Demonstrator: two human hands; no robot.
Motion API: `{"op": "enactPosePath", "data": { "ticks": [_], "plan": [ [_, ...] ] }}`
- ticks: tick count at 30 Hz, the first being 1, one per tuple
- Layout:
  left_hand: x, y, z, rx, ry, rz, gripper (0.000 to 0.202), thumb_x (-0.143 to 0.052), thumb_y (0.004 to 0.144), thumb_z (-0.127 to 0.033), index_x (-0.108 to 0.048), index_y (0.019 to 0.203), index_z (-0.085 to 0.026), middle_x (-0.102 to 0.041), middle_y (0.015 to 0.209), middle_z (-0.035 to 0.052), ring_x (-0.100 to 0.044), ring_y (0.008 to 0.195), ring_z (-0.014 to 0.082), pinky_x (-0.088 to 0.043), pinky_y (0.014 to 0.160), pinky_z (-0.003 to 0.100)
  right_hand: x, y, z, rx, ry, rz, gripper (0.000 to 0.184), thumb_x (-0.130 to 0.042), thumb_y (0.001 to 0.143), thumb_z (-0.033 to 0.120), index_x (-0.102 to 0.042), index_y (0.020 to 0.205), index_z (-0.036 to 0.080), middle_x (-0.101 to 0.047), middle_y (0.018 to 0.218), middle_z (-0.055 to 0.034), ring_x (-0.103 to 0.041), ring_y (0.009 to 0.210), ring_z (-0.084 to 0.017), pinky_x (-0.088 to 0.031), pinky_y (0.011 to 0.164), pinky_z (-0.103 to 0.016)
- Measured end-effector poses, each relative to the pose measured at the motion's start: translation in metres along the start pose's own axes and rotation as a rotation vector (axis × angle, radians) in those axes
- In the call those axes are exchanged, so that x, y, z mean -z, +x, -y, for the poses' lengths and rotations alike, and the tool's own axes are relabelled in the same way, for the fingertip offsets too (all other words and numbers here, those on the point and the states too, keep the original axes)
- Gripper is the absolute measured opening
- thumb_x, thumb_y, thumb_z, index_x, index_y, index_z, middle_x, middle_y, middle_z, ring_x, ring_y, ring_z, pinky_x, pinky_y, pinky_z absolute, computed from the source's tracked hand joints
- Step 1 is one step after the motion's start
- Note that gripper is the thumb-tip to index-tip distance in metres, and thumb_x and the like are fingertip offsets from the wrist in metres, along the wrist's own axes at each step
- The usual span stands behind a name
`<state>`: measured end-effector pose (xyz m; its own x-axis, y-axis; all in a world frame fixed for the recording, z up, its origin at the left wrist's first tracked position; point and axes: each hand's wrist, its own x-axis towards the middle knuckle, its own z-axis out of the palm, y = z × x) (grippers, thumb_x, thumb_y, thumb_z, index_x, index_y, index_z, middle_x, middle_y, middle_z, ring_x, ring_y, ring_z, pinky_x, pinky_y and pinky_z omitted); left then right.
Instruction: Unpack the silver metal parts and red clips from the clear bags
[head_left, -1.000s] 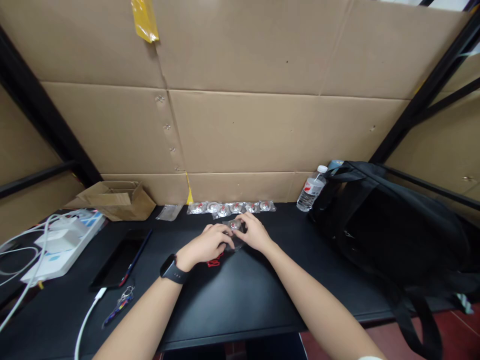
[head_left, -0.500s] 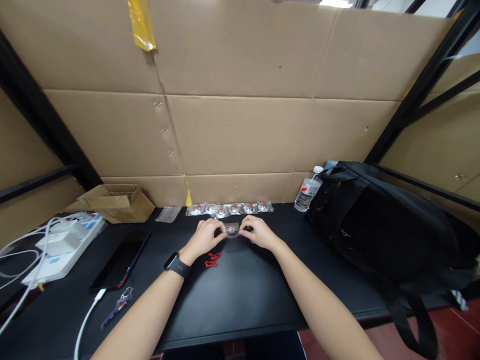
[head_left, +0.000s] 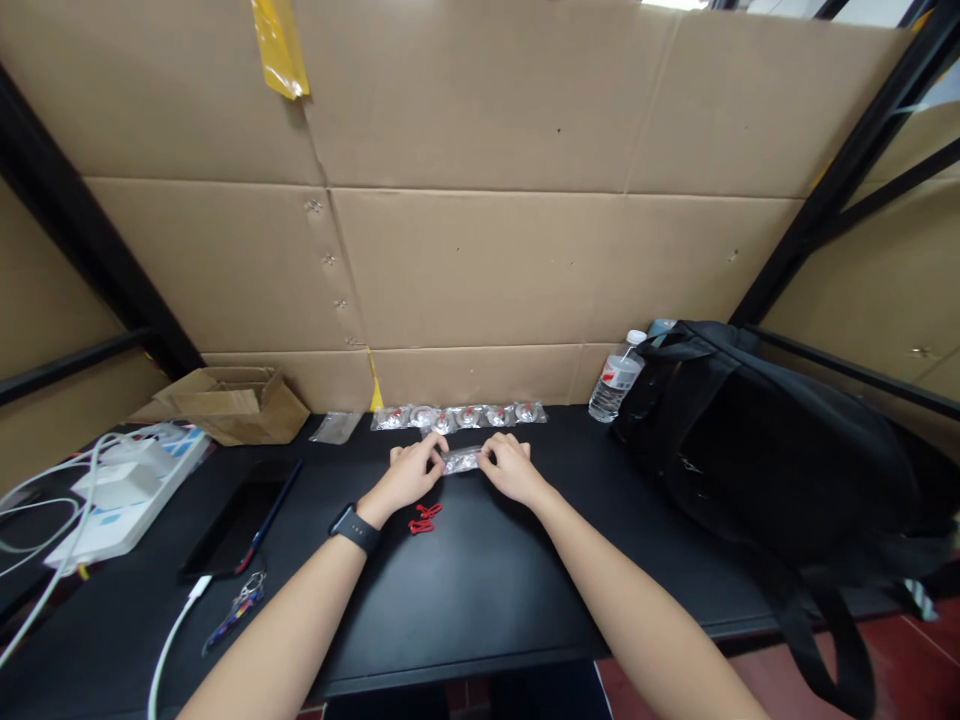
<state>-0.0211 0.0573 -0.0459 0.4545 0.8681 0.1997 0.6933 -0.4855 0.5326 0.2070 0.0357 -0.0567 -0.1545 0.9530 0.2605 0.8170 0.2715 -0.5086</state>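
Between my two hands is a small clear plastic packet (head_left: 461,460) with something shiny inside, too small to name. My left hand (head_left: 411,470), with a dark watch on its wrist, pinches the packet's left end. The right end is pinched between the thumb and fingers of my right hand (head_left: 511,466). Behind them, several similar clear packets (head_left: 469,416) with round silvery and red contents lie in a row along the cardboard. Two or so red cord loops (head_left: 424,518) rest on the black tabletop (head_left: 465,590), nearer to me.
A flat clear bag (head_left: 337,428) and an open cardboard box (head_left: 247,408) are at back left. A power strip (head_left: 127,490), a phone (head_left: 240,515) and a keychain (head_left: 236,610) lie left. On the right stand a water bottle (head_left: 616,380) and a large black bag (head_left: 780,450).
The packet between my hands has tipped, and its red-marked face no longer shows. My left hand has shifted slightly left; my right hand has barely moved.
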Motion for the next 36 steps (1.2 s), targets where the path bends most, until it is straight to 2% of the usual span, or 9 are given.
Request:
{"op": "enactPosePath", "data": {
  "ticks": [3,7,9,11,16,22,28,32,36],
  "plan": [
    [-0.001,-0.003,-0.006,-0.039,0.144,0.002,0.023,-0.047,0.093,-0.022,-0.061,0.110,-0.030,-0.072,0.089,-0.0013,-0.062,0.098,0.0217,-0.032,0.087,0.037,0.001,-0.003,0.004,0.047,-0.077,-0.082,0.013,-0.063,0.090,0.031,-0.061,0.100,0.023,-0.064,0.105,-0.0049,-0.054,0.101,-0.023,-0.034,0.086,-0.037],
    [0.000,-0.005,-0.010,-0.077,0.231,0.000,0.029,-0.046,0.092,-0.020,-0.067,0.108,-0.031,-0.070,0.099,0.0023,-0.058,0.102,0.0245,-0.030,0.087,0.039,0.010,-0.005,0.012,0.185,-0.144,-0.125,0.047,-0.062,0.089,0.017,-0.052,0.133,0.028,-0.056,0.132,-0.0099,-0.048,0.117,-0.028,-0.036,0.091,-0.040],
    [0.001,-0.006,-0.010,-0.083,0.259,-0.006,0.030,-0.048,0.089,-0.017,-0.069,0.106,-0.031,-0.068,0.103,0.0034,-0.056,0.104,0.0255,-0.031,0.088,0.040,0.015,-0.006,0.016,0.233,-0.177,-0.138,0.056,-0.057,0.087,0.009,-0.050,0.139,0.029,-0.051,0.143,-0.0106,-0.044,0.125,-0.030,-0.035,0.095,-0.042],
    [0.001,-0.006,-0.010,-0.091,0.269,-0.011,0.032,-0.051,0.085,-0.016,-0.069,0.106,-0.030,-0.067,0.110,0.0042,-0.054,0.109,0.0263,-0.031,0.090,0.040,0.017,-0.007,0.019,0.277,-0.195,-0.102,0.053,-0.054,0.084,0.005,-0.057,0.132,0.029,-0.052,0.144,-0.0090,-0.042,0.128,-0.030,-0.032,0.097,-0.044],
    [0.001,-0.009,-0.012,-0.131,0.238,0.001,0.034,-0.064,0.076,-0.024,-0.064,0.110,-0.026,-0.064,0.123,0.0056,-0.051,0.119,0.0284,-0.029,0.094,0.042,0.010,-0.010,0.017,0.262,-0.177,0.022,0.045,-0.055,0.084,0.008,-0.060,0.126,0.025,-0.068,0.124,-0.0097,-0.051,0.116,-0.028,-0.028,0.092,-0.044],
    [0.000,-0.005,-0.014,-0.101,0.176,-0.013,0.020,-0.051,0.094,-0.029,-0.062,0.110,-0.025,-0.069,0.114,0.0046,-0.056,0.113,0.0242,-0.029,0.094,0.040,0.006,-0.004,0.012,0.159,-0.092,0.034,0.020,-0.054,0.098,0.027,-0.065,0.114,0.027,-0.074,0.108,-0.0067,-0.059,0.102,-0.024,-0.025,0.090,-0.041],
    [-0.001,0.003,-0.007,0.007,-0.011,-0.023,0.023,-0.049,0.097,-0.039,-0.066,0.104,-0.026,-0.075,0.104,0.0026,-0.065,0.104,0.0227,-0.037,0.095,0.036,0.008,-0.001,0.011,0.031,0.160,0.015,0.029,-0.054,0.097,0.034,-0.057,0.125,0.029,-0.076,0.082,0.0009,-0.068,0.090,-0.020,-0.027,0.092,-0.038],
    [0.002,0.005,0.000,0.029,-0.137,-0.023,0.024,-0.050,0.096,-0.042,-0.068,0.101,-0.026,-0.077,0.094,-0.0008,-0.070,0.092,0.0204,-0.043,0.088,0.031,0.007,-0.001,0.009,-0.001,0.254,-0.011,0.035,-0.057,0.094,0.032,-0.053,0.128,0.030,-0.076,0.080,0.0036,-0.069,0.081,-0.018,-0.028,0.097,-0.040],
    [0.016,0.009,0.018,0.144,-0.068,-0.105,0.025,-0.051,0.095,-0.043,-0.069,0.099,-0.026,-0.077,0.096,-0.0008,-0.070,0.094,0.0221,-0.042,0.089,0.034,0.007,-0.001,0.008,-0.011,0.259,-0.037,0.038,-0.058,0.089,0.027,-0.053,0.126,0.030,-0.075,0.084,0.0038,-0.068,0.079,-0.017,-0.029,0.097,-0.041]
  ]
}}
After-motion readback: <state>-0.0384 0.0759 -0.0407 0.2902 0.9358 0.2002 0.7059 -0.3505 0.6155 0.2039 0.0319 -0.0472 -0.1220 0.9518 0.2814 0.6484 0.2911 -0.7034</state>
